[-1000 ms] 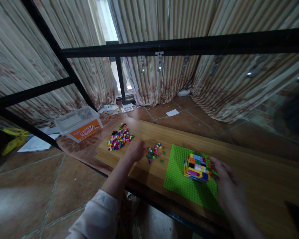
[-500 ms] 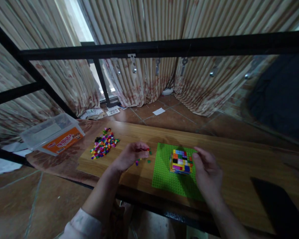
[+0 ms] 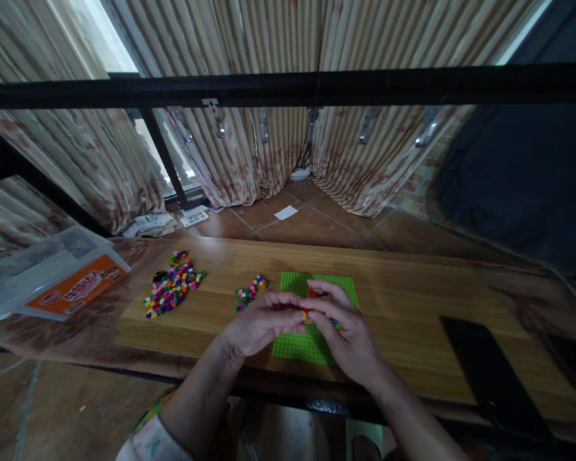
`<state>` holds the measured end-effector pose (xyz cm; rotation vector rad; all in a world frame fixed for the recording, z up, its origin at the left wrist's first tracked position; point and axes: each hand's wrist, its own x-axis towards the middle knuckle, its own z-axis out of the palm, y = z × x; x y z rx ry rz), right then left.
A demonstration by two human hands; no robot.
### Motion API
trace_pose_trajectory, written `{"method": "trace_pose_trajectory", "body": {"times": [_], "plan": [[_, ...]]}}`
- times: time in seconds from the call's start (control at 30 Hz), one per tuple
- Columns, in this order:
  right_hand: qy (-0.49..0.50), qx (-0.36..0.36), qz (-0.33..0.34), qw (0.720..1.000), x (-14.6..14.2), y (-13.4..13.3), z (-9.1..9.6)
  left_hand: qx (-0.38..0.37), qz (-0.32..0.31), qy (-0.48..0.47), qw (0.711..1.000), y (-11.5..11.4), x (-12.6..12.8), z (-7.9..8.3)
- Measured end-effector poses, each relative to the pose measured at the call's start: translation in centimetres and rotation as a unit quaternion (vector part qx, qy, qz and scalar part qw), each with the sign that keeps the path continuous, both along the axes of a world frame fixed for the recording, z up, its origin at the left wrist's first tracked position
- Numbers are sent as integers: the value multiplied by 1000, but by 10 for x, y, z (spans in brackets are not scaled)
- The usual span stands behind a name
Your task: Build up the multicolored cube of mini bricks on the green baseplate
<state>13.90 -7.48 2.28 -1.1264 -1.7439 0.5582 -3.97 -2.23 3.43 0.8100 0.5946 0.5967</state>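
Both hands meet over the green baseplate (image 3: 295, 342) on the wooden table (image 3: 403, 307). My left hand (image 3: 262, 323) has its fingers pinched together at the coloured brick block (image 3: 312, 293); what it pinches is hidden. My right hand (image 3: 348, 333) curls over that block and covers most of it, so only a bit of red and yellow shows between the fingers. A small heap of loose bricks (image 3: 249, 293) lies just left of the plate, and a larger pile of coloured bricks (image 3: 171, 288) lies farther left.
A clear plastic box with an orange label (image 3: 57, 272) sits at the table's left end. A black flat object (image 3: 489, 371) lies at the right near the front edge. A black metal bar (image 3: 288, 86) crosses overhead, with curtains and tiled floor behind.
My left hand has left the small brick heap and moved right to the block. My right hand has closed over the block. The camera has swung to the right.
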Motion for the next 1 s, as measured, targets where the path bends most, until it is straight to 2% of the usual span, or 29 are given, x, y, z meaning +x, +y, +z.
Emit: {"method": "trace_pose_trajectory", "body": {"times": [0.2, 0.33, 0.4, 0.63, 0.83, 1.0], "plan": [[23, -3, -42, 999, 4, 3, -1, 0, 33, 1, 999, 2, 3, -2], [37, 12, -142, 989, 19, 8, -2, 70, 121, 53, 989, 9, 0, -3], [32, 13, -170, 985, 25, 10, -5, 115, 159, 92, 976, 11, -1, -5], [-35, 11, -146, 989, 17, 9, -19, 215, 207, 147, 943, 8, 12, -21], [-77, 42, -158, 984, 9, 12, -22, 267, 214, 169, 924, 4, 24, -31], [-133, 68, -195, 969, 3, 11, -21, 326, 238, 217, 889, 3, 31, -32]]}}
